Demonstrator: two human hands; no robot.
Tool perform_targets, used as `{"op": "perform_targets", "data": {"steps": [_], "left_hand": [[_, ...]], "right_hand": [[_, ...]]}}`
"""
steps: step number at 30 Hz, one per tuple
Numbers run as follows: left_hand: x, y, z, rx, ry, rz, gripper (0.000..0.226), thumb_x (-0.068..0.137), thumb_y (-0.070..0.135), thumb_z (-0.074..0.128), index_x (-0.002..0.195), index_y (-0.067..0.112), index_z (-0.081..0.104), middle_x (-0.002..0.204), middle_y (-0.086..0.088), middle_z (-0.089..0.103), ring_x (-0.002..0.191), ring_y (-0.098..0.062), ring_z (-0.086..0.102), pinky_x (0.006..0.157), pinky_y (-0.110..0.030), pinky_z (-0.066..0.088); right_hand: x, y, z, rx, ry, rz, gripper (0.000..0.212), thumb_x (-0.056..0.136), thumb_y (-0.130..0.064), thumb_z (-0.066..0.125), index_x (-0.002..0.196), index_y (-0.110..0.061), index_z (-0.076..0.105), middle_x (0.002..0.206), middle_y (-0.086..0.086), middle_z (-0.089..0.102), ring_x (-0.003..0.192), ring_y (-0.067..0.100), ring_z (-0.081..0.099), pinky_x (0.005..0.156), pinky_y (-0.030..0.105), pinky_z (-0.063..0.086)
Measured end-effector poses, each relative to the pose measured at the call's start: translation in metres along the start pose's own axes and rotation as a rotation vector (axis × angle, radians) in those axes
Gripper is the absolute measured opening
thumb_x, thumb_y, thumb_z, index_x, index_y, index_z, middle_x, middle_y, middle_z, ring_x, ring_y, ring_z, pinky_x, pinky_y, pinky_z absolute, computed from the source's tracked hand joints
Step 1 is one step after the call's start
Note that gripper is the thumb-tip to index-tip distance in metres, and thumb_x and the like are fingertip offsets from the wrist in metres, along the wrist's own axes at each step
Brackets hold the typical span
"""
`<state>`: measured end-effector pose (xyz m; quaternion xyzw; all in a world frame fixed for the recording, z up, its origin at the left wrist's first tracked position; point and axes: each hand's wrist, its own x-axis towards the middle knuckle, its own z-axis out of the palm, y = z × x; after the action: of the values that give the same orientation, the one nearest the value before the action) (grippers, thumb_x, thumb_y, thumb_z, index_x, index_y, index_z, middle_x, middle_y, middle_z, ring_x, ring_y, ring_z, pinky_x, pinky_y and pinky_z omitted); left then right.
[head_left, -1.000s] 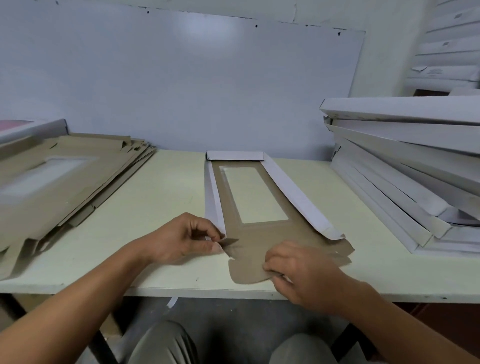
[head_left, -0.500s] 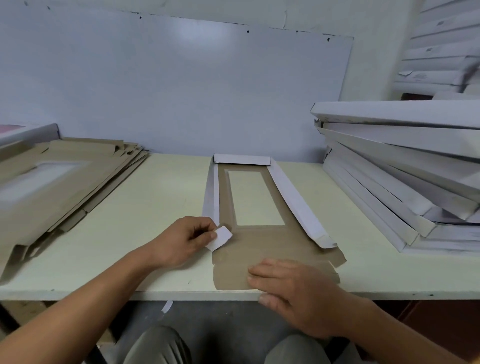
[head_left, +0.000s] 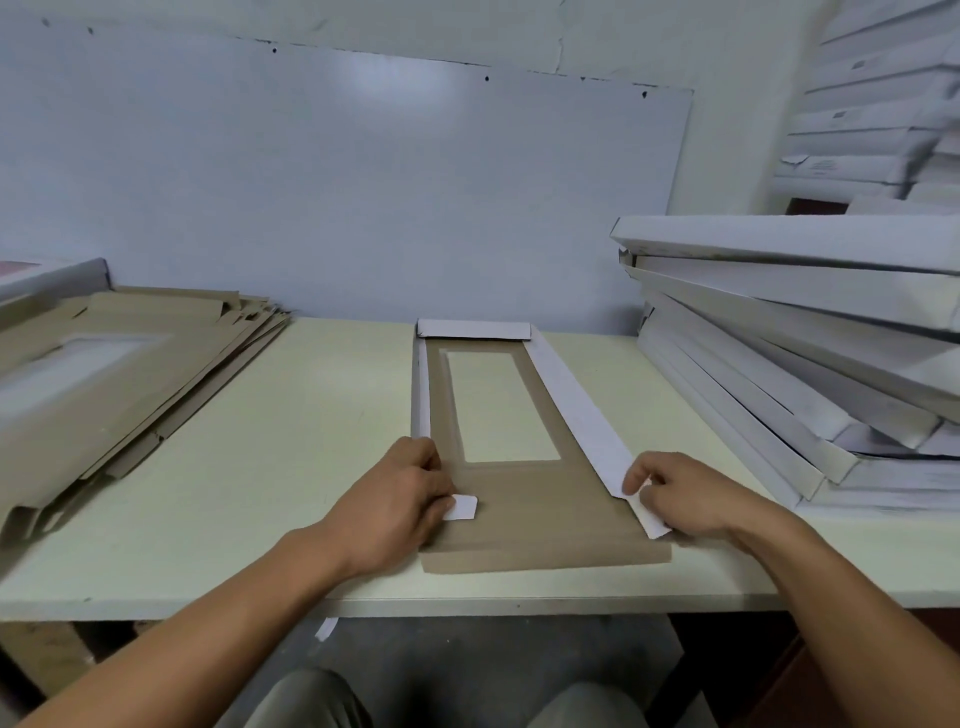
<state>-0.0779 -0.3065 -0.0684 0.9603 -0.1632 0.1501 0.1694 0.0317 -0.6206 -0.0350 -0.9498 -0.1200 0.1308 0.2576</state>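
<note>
Head view, one frame. Pale wall panel (head_left: 363, 182) fills the backgrnd behind a cream table (head_left: 234, 493). R side of table: slumped stack of white boxes (head_left: 779, 364), upper ones tilted twd ctr. L side: fanned pile of brown blanks (head_left: 130, 374), top one w/ a window cut-out.

Item in work: carton blank (head_left: 545, 525), brown face up, flat at ctr of table, long axis running away from the person, near end just short of the front edge. Rectangular window (head_left: 498, 405) sits in its far half; table shows through. Three white-faced flaps are folded up: right flap (head_left: 576, 410) the widest, left flap (head_left: 421, 395) narrower, far flap (head_left: 472, 329) shortest.

Left hand (head_left: 400, 499): fingers curled round near end of left flap, thumb pinning small left tab (head_left: 461, 507) onto the brown face. Right hand (head_left: 685, 493): fingers curled, pinching near end of right flap where right tab (head_left: 652, 519) turns off it. Hands well apart, one each side of the blank. White scrap (head_left: 326, 627) lies on the floor below the table edge.
</note>
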Motion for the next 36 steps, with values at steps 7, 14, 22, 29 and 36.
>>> {"op": "perform_targets", "data": {"steps": [7,14,22,29,36], "left_hand": [[-0.002,0.008,-0.005,0.052,0.020,-0.053,0.012,0.094,0.018,0.044,0.088,0.026,0.037,0.072,0.003,0.050,0.068,-0.023,0.045,0.060,-0.036,0.040],[-0.009,0.007,-0.006,0.146,-0.094,-0.033,0.039,0.085,0.060,0.058,0.099,0.025,0.046,0.090,0.005,0.058,0.083,-0.017,0.054,0.074,-0.035,0.048],[-0.018,0.008,-0.008,0.098,-0.155,-0.089,0.052,0.079,0.075,0.052,0.111,0.036,0.042,0.108,0.010,0.055,0.090,-0.009,0.053,0.083,-0.029,0.048],[-0.019,0.013,-0.014,0.092,-0.228,-0.129,0.067,0.071,0.083,0.054,0.116,0.035,0.041,0.111,0.009,0.052,0.094,-0.011,0.053,0.085,-0.029,0.048],[-0.019,0.017,-0.016,0.083,-0.233,-0.143,0.066,0.072,0.078,0.060,0.117,0.033,0.042,0.108,0.007,0.052,0.091,-0.013,0.053,0.083,-0.030,0.048]], "right_hand": [[0.001,0.005,0.000,-0.109,-0.116,-0.301,0.035,0.089,-0.052,0.065,0.080,-0.019,0.067,0.066,-0.010,0.054,0.057,0.005,0.044,0.058,0.020,0.035],[-0.005,0.001,-0.040,-0.147,-0.603,-0.225,0.057,0.070,-0.010,0.085,0.119,-0.031,0.065,0.083,-0.002,0.062,0.069,0.006,0.061,0.070,0.018,0.048],[0.006,0.010,-0.029,-0.051,-0.465,-0.313,0.017,0.085,-0.025,0.081,0.101,-0.022,0.078,0.061,-0.018,0.056,0.058,-0.001,0.049,0.059,0.012,0.037],[0.009,0.015,-0.025,0.049,-0.447,-0.325,0.009,0.090,-0.028,0.075,0.094,-0.022,0.079,0.061,-0.018,0.055,0.058,-0.001,0.046,0.059,0.011,0.037],[0.013,0.025,-0.018,0.056,-0.393,-0.359,0.025,0.075,-0.025,0.087,0.098,-0.027,0.077,0.064,-0.012,0.062,0.061,0.005,0.054,0.063,0.017,0.042]]}}
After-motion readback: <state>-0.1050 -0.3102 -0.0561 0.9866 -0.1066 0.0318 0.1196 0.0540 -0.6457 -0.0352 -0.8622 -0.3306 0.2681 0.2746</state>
